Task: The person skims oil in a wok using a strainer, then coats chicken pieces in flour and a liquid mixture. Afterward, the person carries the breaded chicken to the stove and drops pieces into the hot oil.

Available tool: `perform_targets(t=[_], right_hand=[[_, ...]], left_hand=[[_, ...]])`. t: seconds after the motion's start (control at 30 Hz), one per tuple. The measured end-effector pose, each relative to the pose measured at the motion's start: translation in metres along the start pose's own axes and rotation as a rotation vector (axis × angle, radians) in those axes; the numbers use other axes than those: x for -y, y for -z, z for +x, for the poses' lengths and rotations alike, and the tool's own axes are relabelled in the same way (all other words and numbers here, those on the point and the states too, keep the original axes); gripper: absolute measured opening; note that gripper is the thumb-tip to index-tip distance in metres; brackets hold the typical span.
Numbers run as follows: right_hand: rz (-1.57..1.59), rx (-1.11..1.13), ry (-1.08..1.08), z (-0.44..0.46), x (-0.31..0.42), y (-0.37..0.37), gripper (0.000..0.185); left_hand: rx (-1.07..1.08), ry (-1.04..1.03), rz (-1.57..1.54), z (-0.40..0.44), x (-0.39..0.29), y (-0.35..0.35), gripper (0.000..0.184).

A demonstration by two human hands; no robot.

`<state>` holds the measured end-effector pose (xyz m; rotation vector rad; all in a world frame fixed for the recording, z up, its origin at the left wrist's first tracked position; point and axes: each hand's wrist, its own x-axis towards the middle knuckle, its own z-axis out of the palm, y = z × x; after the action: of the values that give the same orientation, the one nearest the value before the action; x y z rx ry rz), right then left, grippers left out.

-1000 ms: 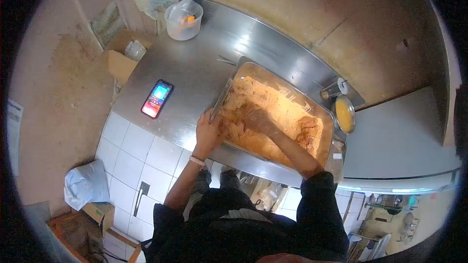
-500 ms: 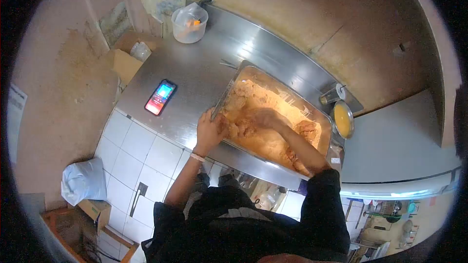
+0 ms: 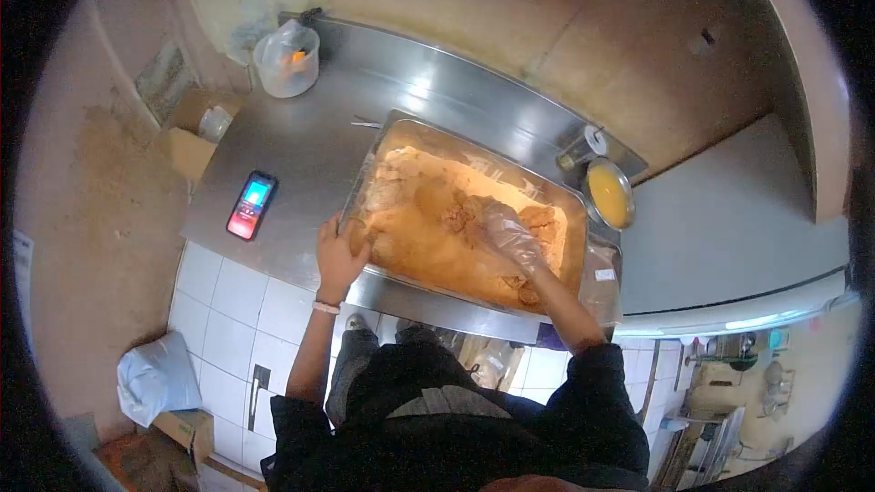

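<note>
A large metal tray [image 3: 572, 284] holds orange-brown powder [image 3: 419, 241] with coated pieces in it. My left hand [image 3: 341, 258] is closed on the tray's left front edge, fingers over the rim. In the right part of the tray is my right hand [image 3: 509, 235], in a clear plastic glove, its fingers curled round a coated piece [image 3: 463, 215]. More coated pieces [image 3: 540, 221] lie to the right of that hand, partly buried in the powder.
A lit phone [image 3: 252, 206] lies left on the steel counter [image 3: 305, 155]. A clear tub [image 3: 287, 62] stands at the back left. Right of the tray are a bowl of yellow liquid [image 3: 609, 194], a jar [image 3: 574, 157] and a plastic bag [image 3: 602, 287].
The view has shifted, so the counter appears further left. My right hand has moved right within the tray and come up out of the powder with a coated piece. My left hand remains at the rim.
</note>
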<state>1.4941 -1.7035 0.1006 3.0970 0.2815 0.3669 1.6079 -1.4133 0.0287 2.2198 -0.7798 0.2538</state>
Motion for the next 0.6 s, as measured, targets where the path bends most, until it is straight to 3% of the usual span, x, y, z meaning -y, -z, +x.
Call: perform_targets(t=[0.07,0.17,0.23,0.37,0.43,0.57,0.6], right_hand=[[0.146,-0.249,0.017,-0.027,-0.011,-0.011,0.029],[0.223,-0.21,0.027,-0.051,-0.051,-0.043,0.028],[-0.377,0.535,-0.013,-0.085,-0.073,-0.059,0.026],[-0.106,0.43,-0.293,-0.141,-0.125,0.04,0.027],[-0.088,0.452,-0.4,-0.158,-0.169,0.075,0.028],[-0.037,0.36,-0.662,-0.184,-0.274,0.087,0.03],[-0.022,0.315,-0.73,-0.188,-0.299,0.081,0.031]], left_hand=[[0.06,0.01,-0.001,-0.001,-0.001,-0.003,0.032],[0.071,0.099,-0.114,-0.011,-0.008,0.006,0.035],[0.186,0.24,-0.198,-0.021,0.004,0.003,0.036],[0.096,0.108,-0.11,-0.03,-0.012,0.007,0.035],[0.074,0.218,-0.168,-0.043,-0.011,0.005,0.033],[0.077,0.12,-0.077,-0.039,-0.028,0.018,0.032],[0.143,0.28,-0.176,-0.037,-0.029,0.02,0.03]])
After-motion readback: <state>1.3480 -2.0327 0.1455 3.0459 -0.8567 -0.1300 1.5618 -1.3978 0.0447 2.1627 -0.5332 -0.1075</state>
